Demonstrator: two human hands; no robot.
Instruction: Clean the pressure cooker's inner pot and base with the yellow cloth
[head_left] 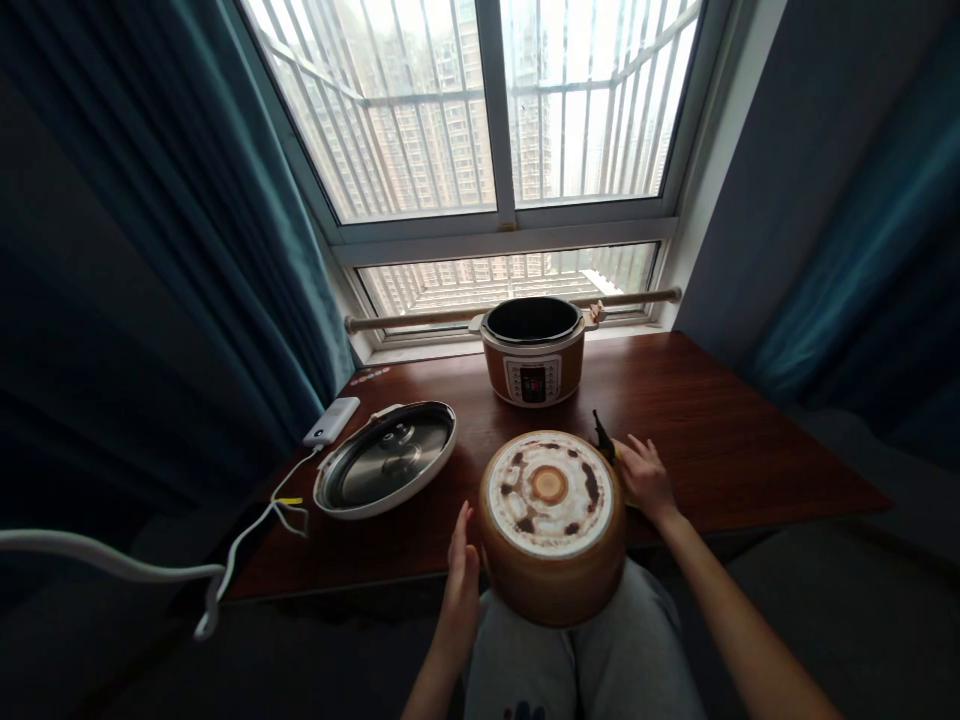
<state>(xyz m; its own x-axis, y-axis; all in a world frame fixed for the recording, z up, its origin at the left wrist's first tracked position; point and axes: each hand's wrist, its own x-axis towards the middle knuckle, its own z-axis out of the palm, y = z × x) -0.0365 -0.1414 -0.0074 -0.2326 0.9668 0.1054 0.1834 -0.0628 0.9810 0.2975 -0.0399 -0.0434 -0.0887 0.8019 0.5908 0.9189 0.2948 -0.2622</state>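
A: Head view, only one. Landmark?
B: The cooker (pixel 534 372), upright on the counter (pixel 690 420), lid off, dark inside, control panel facing the person.
A: Main thing?
B: Brown pot (pixel 553 575), on the person's side of the cooker, by the counter's near edge. Tipped, underside toward the camera: pale disc, dark blotches, tan circle in the middle. It's above the lap (pixel 570 668); can't tell what carries its weight.
A: Left grip (pixel 463 575)?
B: Nearer the person than the cooker, beside the pot's left wall. Fingers straight, thumb apart, not closed on anything. Touching the wall? Can't tell.
A: Right grip (pixel 646 483)?
B: Also nearer than the cooker, off to its right, by the pot's other side. Clamped on a dark tool (pixel 603 438), bit of yellow on it, tip pointing up near the pot's rim of blotches. Tool type unclear.
A: Left of the cooker?
B: Lid (pixel 386 465), closer to the person, metal inner side up. Past it, farther left, a white device (pixel 331 420) with a white cable (pixel 251 525) running off the counter.
A: Behind the cooker?
B: Rod (pixel 416 320), then barred window (pixel 499 110).
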